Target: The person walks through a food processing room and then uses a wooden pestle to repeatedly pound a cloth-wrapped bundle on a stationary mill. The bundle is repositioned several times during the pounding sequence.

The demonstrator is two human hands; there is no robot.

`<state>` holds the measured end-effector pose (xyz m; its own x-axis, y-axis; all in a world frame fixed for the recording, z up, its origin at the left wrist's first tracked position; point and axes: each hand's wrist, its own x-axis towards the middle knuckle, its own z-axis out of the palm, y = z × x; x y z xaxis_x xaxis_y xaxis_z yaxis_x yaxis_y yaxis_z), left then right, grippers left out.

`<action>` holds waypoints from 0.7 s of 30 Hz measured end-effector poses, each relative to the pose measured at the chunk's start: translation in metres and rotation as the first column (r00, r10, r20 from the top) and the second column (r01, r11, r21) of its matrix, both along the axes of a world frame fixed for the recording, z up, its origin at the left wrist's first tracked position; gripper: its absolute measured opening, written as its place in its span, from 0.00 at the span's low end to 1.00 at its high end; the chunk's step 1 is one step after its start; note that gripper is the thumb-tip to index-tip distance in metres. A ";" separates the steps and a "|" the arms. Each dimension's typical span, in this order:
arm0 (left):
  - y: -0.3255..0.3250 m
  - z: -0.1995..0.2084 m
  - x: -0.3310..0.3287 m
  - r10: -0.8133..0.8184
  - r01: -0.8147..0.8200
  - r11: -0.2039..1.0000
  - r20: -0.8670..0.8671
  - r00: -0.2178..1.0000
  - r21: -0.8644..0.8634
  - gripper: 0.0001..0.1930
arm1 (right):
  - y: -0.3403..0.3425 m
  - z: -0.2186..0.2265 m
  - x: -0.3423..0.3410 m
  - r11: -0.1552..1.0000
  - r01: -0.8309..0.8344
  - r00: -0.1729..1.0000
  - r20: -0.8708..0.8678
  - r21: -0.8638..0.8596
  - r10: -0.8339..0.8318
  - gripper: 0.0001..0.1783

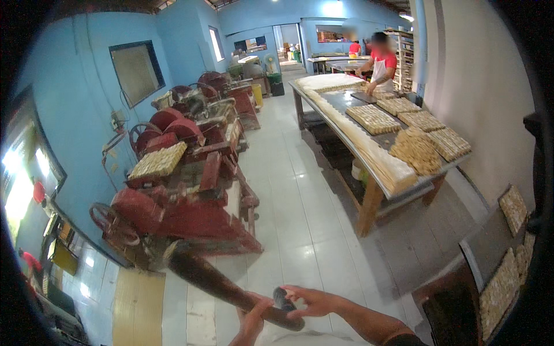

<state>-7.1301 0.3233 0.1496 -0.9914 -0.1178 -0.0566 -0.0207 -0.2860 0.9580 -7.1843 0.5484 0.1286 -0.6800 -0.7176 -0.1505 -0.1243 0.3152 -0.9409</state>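
A long, thick dark-brown wooden rod [210,279], like a large rolling pin, slants across in front of me from upper left to lower right. Its far end is paler and points toward the red machines. My left hand [254,311] is closed around it near its lower end. Just right of that, my right hand [311,301] pinches a small dark grey object [281,299] between thumb and fingers, right above the rod. What kind of object it is, I cannot make out. Whether it touches the rod is unclear.
Red machines [173,216] line the left wall, one bearing a tray of pale dough pieces [158,161]. A long table [378,187] on the right holds a dough sheet and filled trays, with a person [384,63] working behind it. More trays [499,294] stand at lower right.
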 end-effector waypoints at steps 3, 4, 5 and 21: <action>0.009 -0.061 -0.138 -0.140 0.132 0.987 -0.092 0.986 -0.093 0.17 | -0.018 0.017 -0.116 0.996 -0.038 0.990 -0.142 -0.084 0.026 0.50; 0.004 -0.080 -0.182 -0.212 0.182 0.957 -0.120 0.970 -0.226 0.23 | -0.028 0.025 -0.157 0.993 -0.083 0.986 -0.152 -0.084 0.069 0.51; 0.009 -0.057 -0.220 -0.278 0.274 0.941 0.011 0.961 -0.199 0.23 | -0.026 0.015 -0.197 0.998 -0.037 0.998 0.040 -0.050 0.039 0.48; 0.029 -0.034 -0.877 -0.660 0.791 0.141 0.539 0.523 -0.595 0.28 | 0.091 -0.057 -0.680 0.740 0.626 0.740 0.111 0.246 -0.663 0.29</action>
<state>-8.0075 0.3524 0.1157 -0.6297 0.5958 -0.4985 0.0659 0.6804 0.7299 -7.8643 0.6392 0.0718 -0.9157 -0.0628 -0.3968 0.3360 0.4217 -0.8422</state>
